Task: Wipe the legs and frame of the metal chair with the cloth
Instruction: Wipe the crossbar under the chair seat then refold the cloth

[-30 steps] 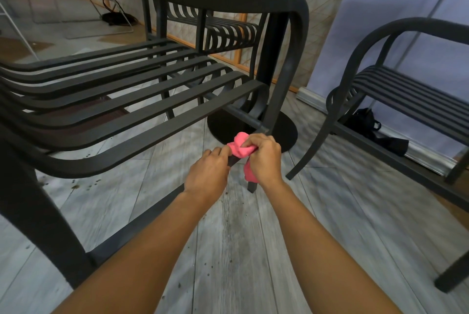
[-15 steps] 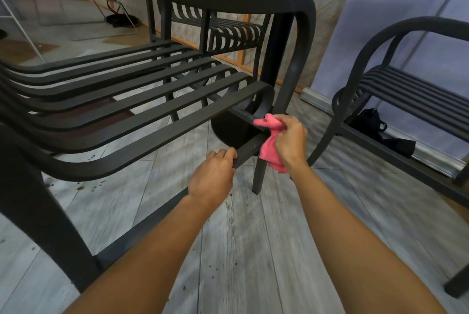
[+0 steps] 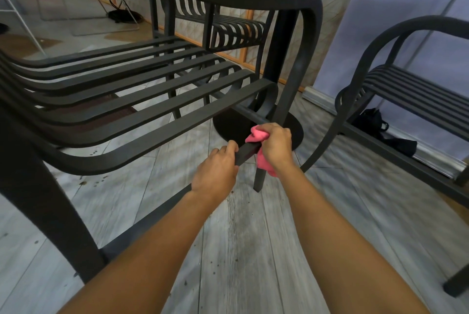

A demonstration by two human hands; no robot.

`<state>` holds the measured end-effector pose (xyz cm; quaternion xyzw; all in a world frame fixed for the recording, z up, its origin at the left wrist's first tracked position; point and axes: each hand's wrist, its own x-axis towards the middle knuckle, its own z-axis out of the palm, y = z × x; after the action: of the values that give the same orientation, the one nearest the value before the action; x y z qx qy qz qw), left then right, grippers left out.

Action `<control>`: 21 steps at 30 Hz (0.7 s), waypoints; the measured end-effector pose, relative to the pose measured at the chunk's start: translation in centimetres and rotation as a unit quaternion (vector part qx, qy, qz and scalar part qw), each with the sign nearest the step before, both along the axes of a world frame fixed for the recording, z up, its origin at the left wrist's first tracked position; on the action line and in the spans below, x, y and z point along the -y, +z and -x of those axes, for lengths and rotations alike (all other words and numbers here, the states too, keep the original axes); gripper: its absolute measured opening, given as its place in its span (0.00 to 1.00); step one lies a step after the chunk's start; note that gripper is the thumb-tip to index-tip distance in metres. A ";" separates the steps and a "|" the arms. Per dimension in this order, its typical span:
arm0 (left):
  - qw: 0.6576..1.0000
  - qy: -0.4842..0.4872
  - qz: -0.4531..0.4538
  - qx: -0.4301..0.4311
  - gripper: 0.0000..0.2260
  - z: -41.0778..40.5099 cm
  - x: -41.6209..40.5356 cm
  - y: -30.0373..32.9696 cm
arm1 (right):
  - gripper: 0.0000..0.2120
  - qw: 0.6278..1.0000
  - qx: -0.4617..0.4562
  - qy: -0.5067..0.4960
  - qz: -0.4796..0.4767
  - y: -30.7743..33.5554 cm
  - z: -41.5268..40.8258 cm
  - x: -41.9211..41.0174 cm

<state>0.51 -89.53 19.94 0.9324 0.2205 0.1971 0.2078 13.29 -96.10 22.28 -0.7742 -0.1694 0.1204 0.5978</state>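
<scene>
No legible text or labels anywhere

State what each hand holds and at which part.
The right hand grips the bunched pink cloth round its middle, against the chair's front leg. The left hand grips the chair's lower side rail near its front end.

My two forearms bare from elbow to wrist, no sleeves in view, left hand (image 3: 215, 174) and right hand (image 3: 276, 146) ungloved, without rings, watch or bands

Soft daylight, wide-angle warp, blurred edges
</scene>
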 end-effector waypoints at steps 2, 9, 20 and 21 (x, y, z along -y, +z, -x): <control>1.000 0.001 0.004 0.004 0.13 0.1 0.0 0.1 | 0.11 0.997 0.059 0.013 0.054 -0.5 0.3 0.0; 1.000 0.002 0.006 0.003 0.15 0.3 0.3 0.4 | 0.07 0.986 0.165 0.025 0.025 -2.3 2.0 0.7; 0.995 0.039 -0.089 0.013 0.16 2.1 1.1 -0.3 | 0.10 0.982 0.186 0.014 -0.008 -3.2 4.7 1.7; 0.995 0.043 -0.092 0.014 0.16 2.3 1.2 -0.4 | 0.10 0.986 0.168 0.015 -0.011 -3.1 5.1 1.9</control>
<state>-1.82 -90.72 19.57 0.9343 0.2387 0.2383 0.1151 8.21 -97.97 19.14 -0.7740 -0.2804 -0.0046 0.5677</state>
